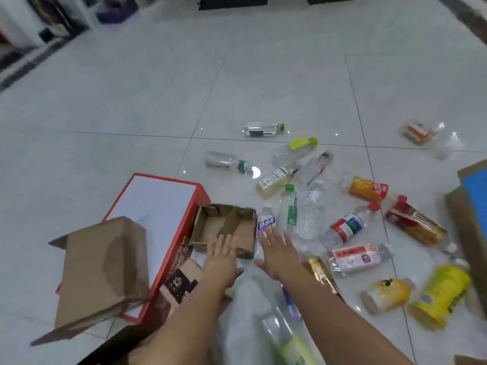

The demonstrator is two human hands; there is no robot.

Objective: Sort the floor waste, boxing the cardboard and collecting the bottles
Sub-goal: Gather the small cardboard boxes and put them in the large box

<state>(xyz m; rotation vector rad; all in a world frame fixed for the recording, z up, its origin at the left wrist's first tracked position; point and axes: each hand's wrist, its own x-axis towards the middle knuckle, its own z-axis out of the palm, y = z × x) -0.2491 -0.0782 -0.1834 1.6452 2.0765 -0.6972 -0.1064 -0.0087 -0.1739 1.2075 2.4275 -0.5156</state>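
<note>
Both my hands reach forward, fingers spread and empty. My left hand hovers over the near edge of a small open brown cardboard box. My right hand is just short of a small bottle with a blue-and-white label. A red-edged white box lies left of the small box, with a torn brown cardboard piece leaning on it. Several plastic bottles are scattered to the right, among them a green-capped one and an orange-labelled one. A clear plastic bag holding bottles sits between my forearms.
More brown cardboard with a blue panel stands at the right edge. A yellow crushed container and a yellow jar lie near right. The white tiled floor stretches ahead; dark furniture lines the far left and top.
</note>
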